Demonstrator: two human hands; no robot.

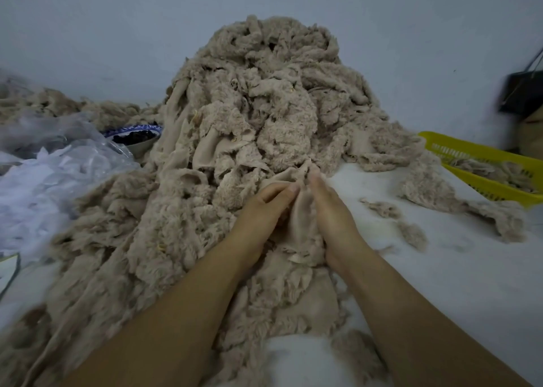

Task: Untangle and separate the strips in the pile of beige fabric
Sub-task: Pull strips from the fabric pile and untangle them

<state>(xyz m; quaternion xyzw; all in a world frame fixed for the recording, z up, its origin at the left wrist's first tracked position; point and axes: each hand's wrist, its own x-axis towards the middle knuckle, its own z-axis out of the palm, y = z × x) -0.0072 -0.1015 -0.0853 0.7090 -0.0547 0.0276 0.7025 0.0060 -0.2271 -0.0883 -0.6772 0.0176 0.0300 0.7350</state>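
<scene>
**A:** How will that pile of beige fabric (264,107) handle?

**B:** Looks soft, light and floppy, and I'd bet the fuzzy edges snag on each other. It's heaped on the white table (440,269) right in front. The left hand (261,207) pinches 1 strip (302,219) at the near foot and the right hand (332,210) grips it alongside. I'd grab near a free end and ease it out.

**A:** Any labels?

**B:** None readable.

No readable text, label, brand, number or sign appears anywhere.
</scene>
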